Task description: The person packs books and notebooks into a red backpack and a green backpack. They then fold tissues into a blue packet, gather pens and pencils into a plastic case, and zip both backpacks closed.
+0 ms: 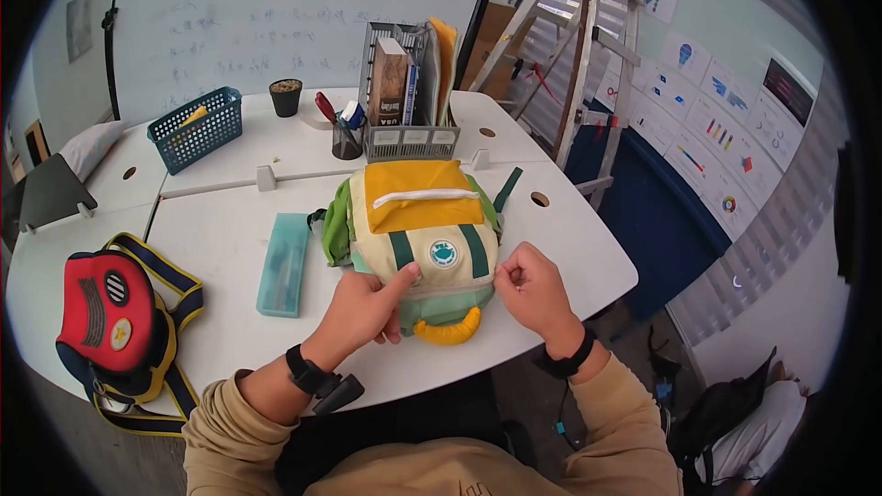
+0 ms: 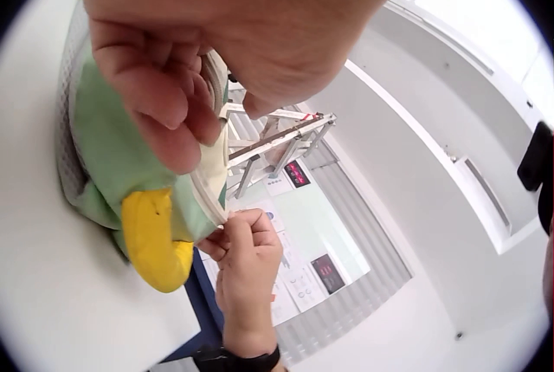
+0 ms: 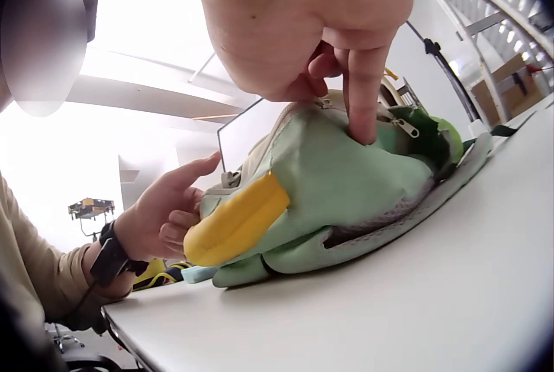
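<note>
Left hand (image 1: 367, 308) and right hand (image 1: 531, 289), fingers curled, pinching green backpack (image 1: 424, 230) top at six o'clock on white table (image 1: 220, 248).

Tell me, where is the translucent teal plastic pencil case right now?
In the head view, the translucent teal plastic pencil case lies flat on the white table, left of the green-and-yellow backpack and right of the red pouch.

Both forearms reach forward, wrists side by side. The left hand (image 1: 367, 305) has its fingers curled under and its thumb stretched toward the right hand (image 1: 531, 289), which is curled, thumb and fingertips pinched together.
</note>
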Motion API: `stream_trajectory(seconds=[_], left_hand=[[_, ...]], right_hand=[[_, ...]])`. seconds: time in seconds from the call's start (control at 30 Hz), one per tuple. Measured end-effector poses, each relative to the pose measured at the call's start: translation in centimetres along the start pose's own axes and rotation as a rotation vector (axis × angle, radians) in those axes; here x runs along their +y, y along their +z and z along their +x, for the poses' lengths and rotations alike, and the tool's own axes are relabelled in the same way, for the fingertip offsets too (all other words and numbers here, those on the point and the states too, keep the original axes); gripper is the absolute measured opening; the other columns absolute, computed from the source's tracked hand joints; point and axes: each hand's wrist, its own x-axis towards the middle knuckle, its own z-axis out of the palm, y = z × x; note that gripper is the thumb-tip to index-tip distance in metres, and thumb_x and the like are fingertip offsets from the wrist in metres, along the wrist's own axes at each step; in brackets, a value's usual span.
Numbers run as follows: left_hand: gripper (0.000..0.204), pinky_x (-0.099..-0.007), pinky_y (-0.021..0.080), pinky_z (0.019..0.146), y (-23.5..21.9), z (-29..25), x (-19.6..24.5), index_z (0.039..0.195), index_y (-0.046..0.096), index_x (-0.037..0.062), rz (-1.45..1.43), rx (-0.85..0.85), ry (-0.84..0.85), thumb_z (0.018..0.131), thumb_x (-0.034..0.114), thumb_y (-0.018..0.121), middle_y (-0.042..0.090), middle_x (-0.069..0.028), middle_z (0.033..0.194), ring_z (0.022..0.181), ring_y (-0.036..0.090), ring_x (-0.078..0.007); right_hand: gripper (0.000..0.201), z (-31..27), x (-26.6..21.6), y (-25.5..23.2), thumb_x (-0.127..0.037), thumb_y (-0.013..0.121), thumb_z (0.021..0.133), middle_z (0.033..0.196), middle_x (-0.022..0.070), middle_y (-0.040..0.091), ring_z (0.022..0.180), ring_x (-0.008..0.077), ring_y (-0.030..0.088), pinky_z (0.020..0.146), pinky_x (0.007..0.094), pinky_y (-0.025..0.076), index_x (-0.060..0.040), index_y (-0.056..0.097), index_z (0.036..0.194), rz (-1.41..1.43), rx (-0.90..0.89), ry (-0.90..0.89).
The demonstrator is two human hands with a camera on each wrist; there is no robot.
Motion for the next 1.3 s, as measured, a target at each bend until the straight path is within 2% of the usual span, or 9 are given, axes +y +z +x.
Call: stream_trajectory(seconds=[0.1,0.2,0.23,0.37,0.63,0.77,0.97,1.17,1.3], left_hand=[[0.085,-0.0319,0.063,0.052,0.3,-0.2,0.0,0.094,0.076,-0.0104,-0.046,-0.107,-0.1,0.11,0.073,0.068,0.077,-0.0177,0.073,0.06,0.08,-0.0238],[0.09,-0.0346,0.068,0.06,2.1,-0.7,0.0,0.102,0.076,-0.0151,-0.154,-0.36,-0.262,0.107,0.075,0.071,0.079,-0.02,0.078,0.067,0.083,-0.0277],[0.095,-0.0363,0.071,0.068,2.8,-0.6,-0.4,0.116,0.075,-0.0169,-0.189,-0.436,-0.289,0.107,0.077,0.068,0.081,-0.0233,0.09,0.079,0.086,-0.0302],[0.083,-0.0386,0.072,0.076,4.2,-0.6,-1.2,0.125,0.074,-0.0127,-0.419,-0.368,-0.232,0.112,0.069,0.068,0.082,-0.0234,0.105,0.087,0.086,-0.0305],[0.054,-0.0276,0.061,0.066,4.3,0.0,-2.6,0.131,0.076,0.0039,-0.581,-0.27,-0.253,0.115,0.055,0.072,0.086,-0.0057,0.112,0.081,0.081,-0.0168],[0.045,-0.0245,0.057,0.064,3.3,-0.8,-0.1,0.132,0.077,0.009,-0.584,-0.286,-0.376,0.115,0.05,0.074,0.086,-0.0035,0.109,0.076,0.079,-0.0144],[0.037,-0.0242,0.056,0.064,3.8,-1.4,-0.1,0.112,0.082,0.0121,-0.473,-0.228,-0.32,0.111,0.049,0.08,0.085,-0.0012,0.096,0.073,0.077,-0.0118],[0.037,-0.025,0.046,0.057,4.3,-1.1,-1.6,0.089,0.075,0.011,-0.431,-0.138,-0.237,0.11,0.04,0.082,0.074,0.0008,0.081,0.063,0.067,-0.0099],[0.03,-0.0258,0.043,0.054,4.4,-1.8,-1.1,0.09,0.076,0.0099,-0.43,-0.095,-0.164,0.109,0.032,0.082,0.07,0.0029,0.076,0.06,0.064,-0.0094]], right_hand=[[0.02,-0.7,-0.2,0.2,-0.006,0.08,0.102,0.09,0.0097,0.066,0.073,0.0197,0.069,0.069,0.0334,0.057,-0.0018,0.062,0.095,0.035,0.001,-0.024],[0.019,-1.3,-0.4,0.5,-0.005,0.081,0.101,0.09,0.0098,0.066,0.073,0.0198,0.071,0.069,0.0326,0.058,-0.0017,0.063,0.095,0.092,-0.025,-0.067],[0.019,-1.5,-0.7,0.6,-0.004,0.082,0.101,0.09,0.0099,0.066,0.074,0.0199,0.071,0.069,0.0322,0.059,-0.0016,0.064,0.096,0.112,-0.04,-0.084],[0.02,-2.1,-1.8,1.0,-0.003,0.082,0.101,0.091,0.0103,0.066,0.076,0.0213,0.075,0.071,0.0325,0.063,-0.0007,0.064,0.096,0.134,-0.066,-0.137],[0.021,-2.4,-1.8,1.2,-0.003,0.084,0.099,0.087,0.011,0.067,0.071,0.0281,0.075,0.066,0.0368,0.06,-0.0026,0.063,0.094,0.094,-0.069,-0.264],[0.021,-2.4,-2.5,1.2,-0.003,0.084,0.097,0.087,0.0096,0.068,0.07,0.0303,0.073,0.063,0.038,0.058,-0.0049,0.064,0.092,0.048,-0.067,-0.348],[0.021,-2.6,-3.2,1.8,-0.003,0.085,0.094,0.086,0.0088,0.068,0.068,0.0298,0.071,0.06,0.0385,0.056,-0.0063,0.065,0.09,-0.002,-0.061,-0.427],[0.021,-2.9,-3.0,2.3,0.003,0.086,0.091,0.084,0.0112,0.068,0.065,0.0275,0.07,0.059,0.0356,0.055,-0.0042,0.067,0.089,0.04,-0.056,-0.478],[0.02,-1.9,-1.2,2.8,0.001,0.084,0.094,0.083,0.01,0.067,0.066,0.0218,0.07,0.061,0.0332,0.055,-0.0034,0.065,0.089,0.063,0.055,-0.281]])
